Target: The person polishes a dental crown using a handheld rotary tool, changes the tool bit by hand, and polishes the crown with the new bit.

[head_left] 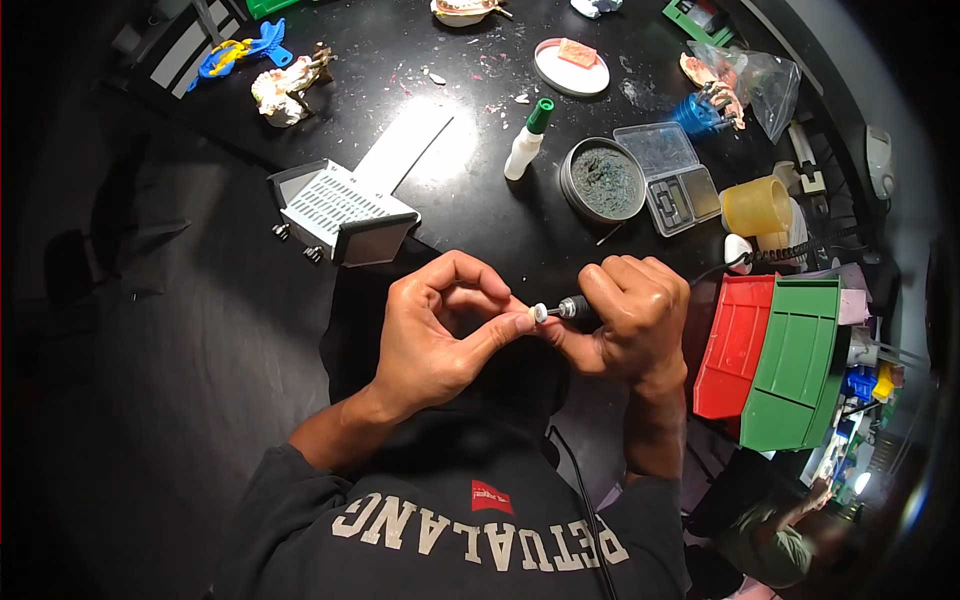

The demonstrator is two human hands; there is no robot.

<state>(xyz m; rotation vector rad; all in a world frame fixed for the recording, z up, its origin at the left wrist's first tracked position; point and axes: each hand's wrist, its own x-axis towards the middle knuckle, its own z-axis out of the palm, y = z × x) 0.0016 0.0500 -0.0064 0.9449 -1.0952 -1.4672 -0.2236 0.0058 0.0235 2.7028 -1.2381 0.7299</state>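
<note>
My right hand (635,315) is wrapped round a black rotary handpiece (575,307), whose thin metal shank carries a small white disc (541,313) pointing left. My left hand (445,325) pinches a tiny pale piece between thumb and index finger, right against the disc; the fingertips mostly hide the piece. Both hands meet in front of my chest, near the table's front edge. Beyond them stand a white bottle with a green cap (527,140) and a round tin (603,180) of grey-green material.
A slotted metal vent on a stand (340,210) is at left. Right of the tin lie a small digital scale (683,198), a yellow cup (755,206), and red (733,345) and green (793,365) trays. A cable runs down my front. Another person (780,540) is at lower right.
</note>
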